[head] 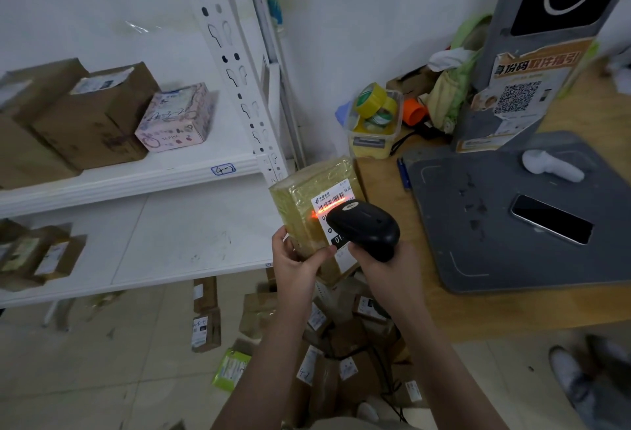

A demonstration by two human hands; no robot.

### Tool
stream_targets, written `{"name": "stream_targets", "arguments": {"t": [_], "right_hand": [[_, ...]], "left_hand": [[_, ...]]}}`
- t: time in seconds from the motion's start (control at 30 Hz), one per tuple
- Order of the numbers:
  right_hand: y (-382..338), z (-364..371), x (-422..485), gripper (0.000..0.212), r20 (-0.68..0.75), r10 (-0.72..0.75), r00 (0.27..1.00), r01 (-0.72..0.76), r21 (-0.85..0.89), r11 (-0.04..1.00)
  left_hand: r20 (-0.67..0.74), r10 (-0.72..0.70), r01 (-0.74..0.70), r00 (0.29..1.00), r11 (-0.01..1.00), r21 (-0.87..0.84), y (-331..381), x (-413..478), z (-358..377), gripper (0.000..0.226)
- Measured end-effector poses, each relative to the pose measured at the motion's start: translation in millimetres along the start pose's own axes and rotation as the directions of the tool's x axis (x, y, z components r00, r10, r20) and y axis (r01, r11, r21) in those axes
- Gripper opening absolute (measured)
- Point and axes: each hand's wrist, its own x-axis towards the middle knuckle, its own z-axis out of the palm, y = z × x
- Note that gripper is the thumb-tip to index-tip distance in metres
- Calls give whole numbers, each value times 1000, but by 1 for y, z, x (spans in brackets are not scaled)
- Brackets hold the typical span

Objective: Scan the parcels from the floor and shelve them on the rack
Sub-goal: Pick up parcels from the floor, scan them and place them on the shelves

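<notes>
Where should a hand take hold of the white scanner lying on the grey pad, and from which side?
Probably around the narrower handle end of the white scanner, coming from above. It lies flat on the grey pad, bulbous head toward the upper left and handle toward the lower right, with nothing close around it, so fingers can wrap the handle's sides.

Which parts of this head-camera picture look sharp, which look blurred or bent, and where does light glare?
Head view: the taped parcel and black scanner in the left hand and right hand are fairly sharp; the scanner's red line glares across the label; floor parcels and left shelf boxes blur; the wide lens bends the rack upright.
</notes>
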Motion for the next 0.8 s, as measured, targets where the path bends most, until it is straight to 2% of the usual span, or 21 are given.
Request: {"name": "stream_targets", "arguments": {"t": [0.3, 0.5, 0.8], "right_hand": [[0, -2, -4, 33, -19, -18, 1000, 18, 0, 1000], [5, -8, -3, 29, -23, 41, 999, -42, -7, 999], [9, -14, 3, 25, -46, 42, 998, -43, -37, 998]], "left_hand": [[2, -2, 2, 1000, 1000, -11, -1, -1, 2, 76], [-7, -21, 21, 1000, 999, -41, -1, -2, 4, 78], [-6, -37, 37, 999, 999, -32, -6, 1, 7, 80]]}}
